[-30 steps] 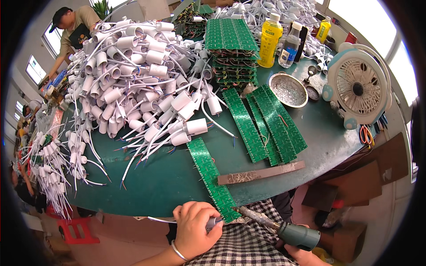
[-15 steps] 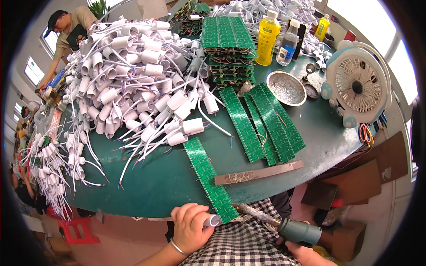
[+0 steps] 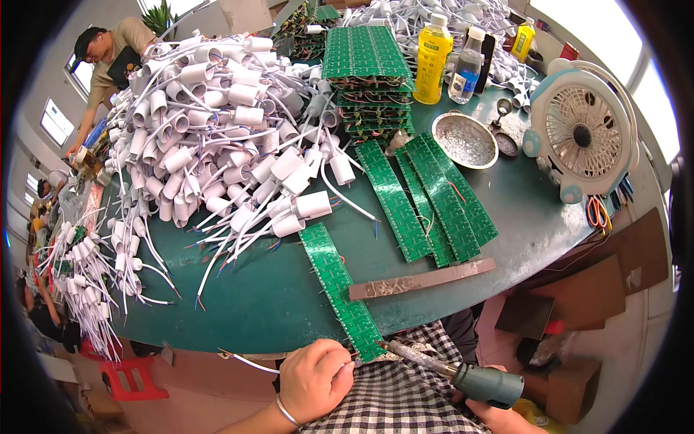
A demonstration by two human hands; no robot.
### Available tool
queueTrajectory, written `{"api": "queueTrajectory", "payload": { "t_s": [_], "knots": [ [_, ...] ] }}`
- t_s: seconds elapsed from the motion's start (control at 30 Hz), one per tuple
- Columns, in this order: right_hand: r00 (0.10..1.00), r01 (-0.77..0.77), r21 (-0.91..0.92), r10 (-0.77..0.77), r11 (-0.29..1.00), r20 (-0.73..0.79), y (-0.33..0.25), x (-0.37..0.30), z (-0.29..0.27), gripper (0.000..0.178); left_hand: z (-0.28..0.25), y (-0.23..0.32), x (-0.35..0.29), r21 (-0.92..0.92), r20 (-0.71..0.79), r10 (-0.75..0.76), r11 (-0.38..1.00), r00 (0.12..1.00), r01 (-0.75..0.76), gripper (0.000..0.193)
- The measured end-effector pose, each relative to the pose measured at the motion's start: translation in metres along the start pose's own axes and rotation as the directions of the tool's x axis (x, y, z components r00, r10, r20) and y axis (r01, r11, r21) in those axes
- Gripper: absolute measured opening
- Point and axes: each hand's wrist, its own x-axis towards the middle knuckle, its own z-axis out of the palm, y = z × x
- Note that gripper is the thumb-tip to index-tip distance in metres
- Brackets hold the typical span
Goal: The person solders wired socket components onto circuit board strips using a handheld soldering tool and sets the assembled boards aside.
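Observation:
My left hand (image 3: 316,380) is closed near the table's front edge, around a white cable (image 3: 253,363) whose bared end sticks out to the left. Whatever else is in that fist is hidden. Just right of its fingertips lies the lower end of a narrow green circuit board strip (image 3: 340,289), which overhangs the table edge. My right hand (image 3: 491,412), partly covered by the tool, grips a soldering iron (image 3: 488,383) by its dark green handle. The iron's metal barrel points left, its tip at the board's lower right corner; contact is unclear.
A heap of white lamp sockets (image 3: 246,116) with cables fills the left. Several green boards (image 3: 448,195) lie beyond a brown strip (image 3: 423,279), near stacked boards (image 3: 365,54). A metal bowl (image 3: 466,139), bottles (image 3: 432,61) and a fan (image 3: 582,134) stand right. A person (image 3: 116,54) works far left.
My left hand has turned, and the white socket end seen in it before is out of sight; a cable end now points left. The soldering iron has barely moved.

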Motion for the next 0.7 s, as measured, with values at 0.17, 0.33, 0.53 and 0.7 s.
{"api": "queueTrajectory", "payload": {
  "t_s": [0.17,0.33,0.53,0.7],
  "knots": [
    [0.998,0.037,0.030,-0.039,0.999,0.050,-0.012,0.006,-0.002,0.051,0.000,0.006,0.009,0.082,0.029,-0.076,0.994,0.997,0.074,0.011],
    [0.997,0.029,0.052,-0.033,0.998,0.075,-0.018,0.007,-0.002,0.053,-0.001,0.005,0.011,0.097,0.031,-0.084,0.992,0.996,0.080,0.010],
    [0.990,0.024,0.001,-0.024,1.000,0.136,-0.023,0.011,0.000,0.056,0.001,0.004,0.011,0.113,0.021,-0.069,0.991,0.997,0.067,0.010],
    [0.924,0.362,-0.412,-0.264,0.836,0.277,-0.010,0.017,-0.010,0.045,0.001,0.005,0.012,0.123,0.018,-0.076,0.990,0.997,0.073,0.011]
  ]
}}
